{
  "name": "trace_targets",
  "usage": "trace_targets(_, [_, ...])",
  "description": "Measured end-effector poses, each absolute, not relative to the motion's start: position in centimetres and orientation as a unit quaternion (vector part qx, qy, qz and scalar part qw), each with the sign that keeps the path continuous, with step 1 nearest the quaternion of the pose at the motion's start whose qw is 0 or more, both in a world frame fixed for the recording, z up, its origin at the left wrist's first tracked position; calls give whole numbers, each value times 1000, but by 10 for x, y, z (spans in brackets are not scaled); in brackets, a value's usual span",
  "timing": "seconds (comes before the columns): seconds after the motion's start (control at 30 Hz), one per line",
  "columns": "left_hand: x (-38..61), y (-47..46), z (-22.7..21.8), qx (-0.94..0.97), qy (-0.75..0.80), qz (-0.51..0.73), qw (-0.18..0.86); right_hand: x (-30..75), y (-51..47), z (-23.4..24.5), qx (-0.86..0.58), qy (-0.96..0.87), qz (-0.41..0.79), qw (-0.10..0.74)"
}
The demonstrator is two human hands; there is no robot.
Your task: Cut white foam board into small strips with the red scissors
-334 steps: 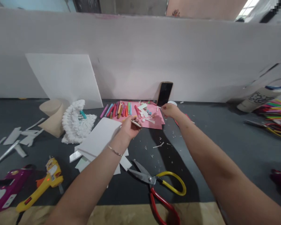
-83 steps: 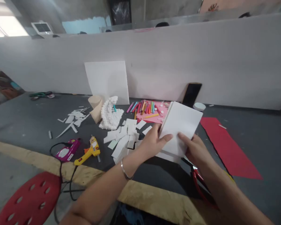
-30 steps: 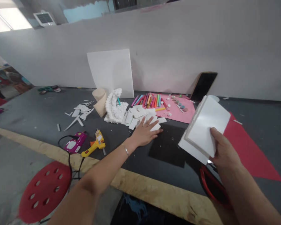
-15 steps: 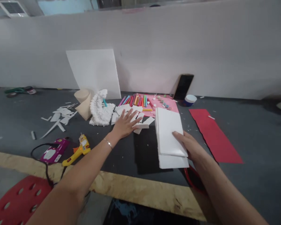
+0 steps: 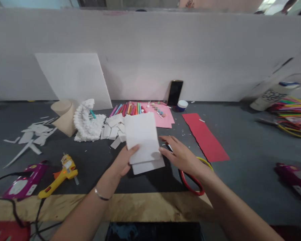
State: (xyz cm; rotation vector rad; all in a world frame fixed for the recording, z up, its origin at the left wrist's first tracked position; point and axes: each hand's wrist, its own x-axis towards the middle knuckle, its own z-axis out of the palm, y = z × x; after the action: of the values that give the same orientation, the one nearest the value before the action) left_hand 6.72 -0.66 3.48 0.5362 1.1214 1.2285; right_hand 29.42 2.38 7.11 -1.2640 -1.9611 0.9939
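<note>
A stack of white foam sheets (image 5: 142, 139) is held tilted just above the dark table. My left hand (image 5: 122, 162) grips its lower left corner, thumb on top and fingers underneath. My right hand (image 5: 182, 154) is beside the stack's right edge, fingers stretched out, fingertips just touching the sheets. Under my right wrist lie scissors with red and yellow handles (image 5: 193, 183).
Small white cut pieces (image 5: 112, 129), a white fluffy piece (image 5: 86, 122), a beige cone (image 5: 64, 115), markers (image 5: 126, 108), pink paper (image 5: 165, 119), red paper (image 5: 204, 135), a phone (image 5: 175, 92). A yellow glue gun (image 5: 59, 174) and a pink one (image 5: 22, 180) lie at the left.
My left hand left the small white pieces and took hold of the stack's left corner. My right hand loosened its hold on the stack. The view swung to the right.
</note>
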Motion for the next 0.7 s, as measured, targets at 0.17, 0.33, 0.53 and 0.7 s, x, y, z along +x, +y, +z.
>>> trace_targets(0.17, [29, -2, 35, 130, 478, 618, 610, 381, -11, 32, -541, -823, 121, 123])
trace_targets(0.33, [11, -7, 29, 99, 412, 671, 609, 408, -19, -9, -489, -862, 7, 137])
trace_targets(0.53, [1, -12, 21, 99, 425, 677, 593, 396, -14, -25, -476, -852, 33, 213])
trace_targets(0.7, [10, -13, 21, 184, 449, 604, 632, 397, 11, -30, -518, -801, 57, 294])
